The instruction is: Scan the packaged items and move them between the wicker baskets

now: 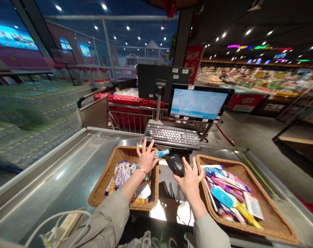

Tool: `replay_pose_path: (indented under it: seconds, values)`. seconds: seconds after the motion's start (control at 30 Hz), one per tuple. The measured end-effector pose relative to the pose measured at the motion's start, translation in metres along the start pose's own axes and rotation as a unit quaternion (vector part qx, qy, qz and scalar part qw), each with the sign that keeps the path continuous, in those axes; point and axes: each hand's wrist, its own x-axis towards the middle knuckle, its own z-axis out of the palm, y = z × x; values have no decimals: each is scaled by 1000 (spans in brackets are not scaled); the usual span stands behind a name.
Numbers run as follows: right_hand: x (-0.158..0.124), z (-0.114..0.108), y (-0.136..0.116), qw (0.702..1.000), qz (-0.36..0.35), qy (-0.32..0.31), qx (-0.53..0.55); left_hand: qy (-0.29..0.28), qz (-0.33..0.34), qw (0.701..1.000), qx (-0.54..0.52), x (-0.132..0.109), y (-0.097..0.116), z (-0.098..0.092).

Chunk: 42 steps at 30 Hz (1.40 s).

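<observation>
My left hand [146,160] is over the left wicker basket [94,196]. Its thumb side is closed on a small blue roll-shaped pack [162,153], while the other fingers stretch out. Inside that basket lie several small wrapped packs [124,175], partly covered by my left arm. My right hand [191,179] grips a black barcode scanner [175,164] between thumb and index finger, with the other fingers spread. The scanner's head points toward the blue pack. Beside my right hand stands the right wicker basket [277,224], holding several toothbrushes and other packaged items [226,189].
A keyboard [171,134] and a lit monitor [199,102] stand behind the baskets. The metal counter [65,165] has a raised rim. A power strip [70,224] with white cables lies at the near left. Behind the counter is a shopping cart [130,119].
</observation>
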Motion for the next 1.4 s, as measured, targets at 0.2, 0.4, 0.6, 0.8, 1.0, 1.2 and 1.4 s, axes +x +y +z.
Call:
replay_pose_path:
  seconds: [0.2, 0.4, 0.6, 0.8, 1.0, 1.2, 1.4]
  values:
    - [1, 1, -1, 1000, 11, -6, 11, 6, 5, 1000, 5, 2, 1, 1]
    - [1, 0, 0, 1000, 12, -17, 19, 1, -1, 1000, -4, 5, 3, -1]
    - [-1, -1, 0, 1000, 0, -10, 16, 1, -1, 1000, -17, 6, 4, -1]
    - [-3, -1, 1, 1000, -12, 10, 8, 4, 6, 1000, -4, 6, 4, 2]
    - [-4, 0, 4, 1000, -13, 13, 10, 6, 4, 1000, -7, 7, 8, 1]
    - [-5, -5, 7, 1000, 4, 16, 4, 5, 8, 1000, -7, 9, 13, 3]
    - [-6, -12, 21, 999, 32, 32, 4, 3, 25, 1000, -13, 15, 25, 5]
